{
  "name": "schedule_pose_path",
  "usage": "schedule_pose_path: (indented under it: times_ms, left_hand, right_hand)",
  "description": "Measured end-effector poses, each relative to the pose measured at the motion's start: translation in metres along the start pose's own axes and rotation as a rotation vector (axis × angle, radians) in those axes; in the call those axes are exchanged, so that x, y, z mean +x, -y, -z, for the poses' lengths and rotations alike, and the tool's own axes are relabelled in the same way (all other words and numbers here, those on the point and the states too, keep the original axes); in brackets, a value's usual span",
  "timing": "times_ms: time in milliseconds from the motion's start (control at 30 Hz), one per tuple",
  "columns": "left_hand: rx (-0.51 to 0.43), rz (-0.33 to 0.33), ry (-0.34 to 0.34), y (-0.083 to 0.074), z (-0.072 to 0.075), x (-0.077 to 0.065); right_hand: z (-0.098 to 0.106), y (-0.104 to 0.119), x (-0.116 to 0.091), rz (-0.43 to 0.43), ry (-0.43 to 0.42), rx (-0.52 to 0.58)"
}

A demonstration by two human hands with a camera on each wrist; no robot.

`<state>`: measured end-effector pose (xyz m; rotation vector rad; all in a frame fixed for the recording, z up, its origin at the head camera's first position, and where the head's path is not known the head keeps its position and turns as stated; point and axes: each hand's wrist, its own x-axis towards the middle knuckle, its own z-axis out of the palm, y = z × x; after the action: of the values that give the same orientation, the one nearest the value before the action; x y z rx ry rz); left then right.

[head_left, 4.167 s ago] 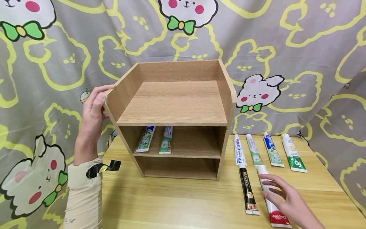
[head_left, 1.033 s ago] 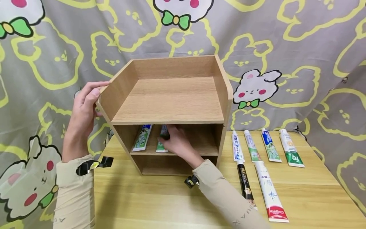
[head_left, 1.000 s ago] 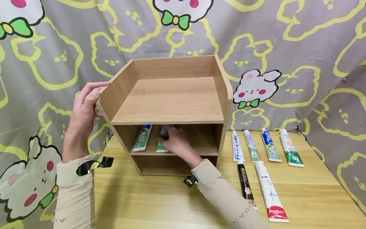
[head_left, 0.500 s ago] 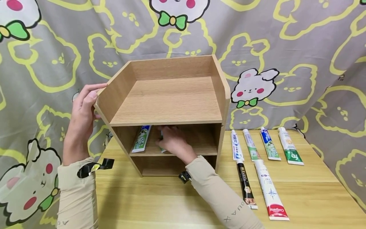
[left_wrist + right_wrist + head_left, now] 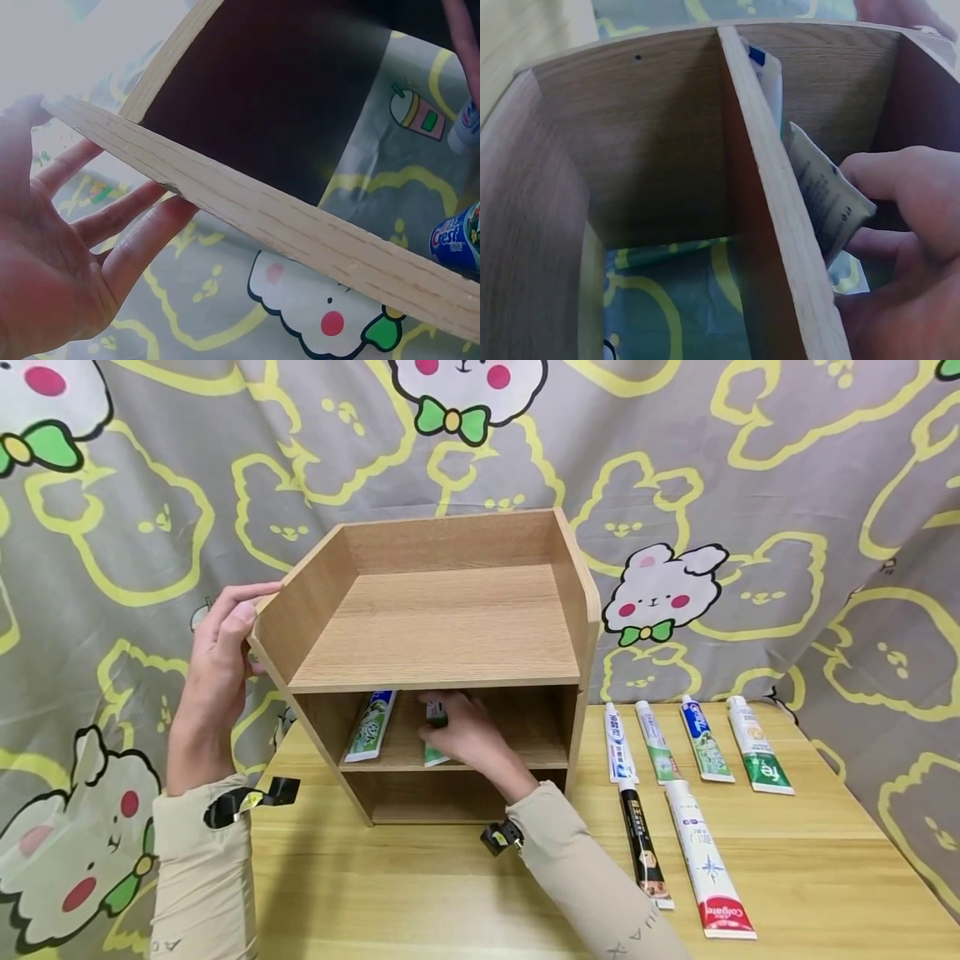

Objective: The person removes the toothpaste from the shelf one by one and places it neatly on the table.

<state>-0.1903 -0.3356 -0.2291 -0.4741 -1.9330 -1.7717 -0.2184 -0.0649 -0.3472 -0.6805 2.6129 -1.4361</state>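
Observation:
My left hand [image 5: 213, 685] holds the upper left side panel of a wooden shelf unit [image 5: 450, 627]; in the left wrist view its fingers [image 5: 142, 232] touch the panel's outer face. Inside the middle compartment, my right hand [image 5: 472, 735] pinches a green and white toothpaste tube [image 5: 433, 755]. The right wrist view has this tube's flat end [image 5: 829, 195] between thumb and finger, tilted near the shelf board's edge. To its left lies a blue, white and green toothpaste tube [image 5: 371, 727], marked Crest in the left wrist view.
Several toothpaste tubes lie on the wooden table [image 5: 360, 893] right of the unit, including a black one [image 5: 642, 843], a red and white Colgate tube [image 5: 708, 860] and a green and white one [image 5: 759, 747]. A patterned curtain [image 5: 675, 460] hangs behind.
My right hand has gone from the Colgate tube on the table into the middle compartment. Over the last second the pinched tube has shifted slightly right. My left hand stays on the panel.

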Motion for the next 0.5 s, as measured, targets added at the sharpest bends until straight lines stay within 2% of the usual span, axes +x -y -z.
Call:
schedule_pose_path:
  times_ms: [167, 500]
  left_hand:
    - [0.009, -0.003, -0.006, 0.002, -0.001, 0.0]
    - [0.008, -0.015, 0.005, 0.002, 0.0, 0.0]
  right_hand:
    - [0.004, -0.003, -0.006, 0.009, 0.026, 0.071]
    - [0.008, -0.007, -0.02, 0.102, 0.052, 0.099]
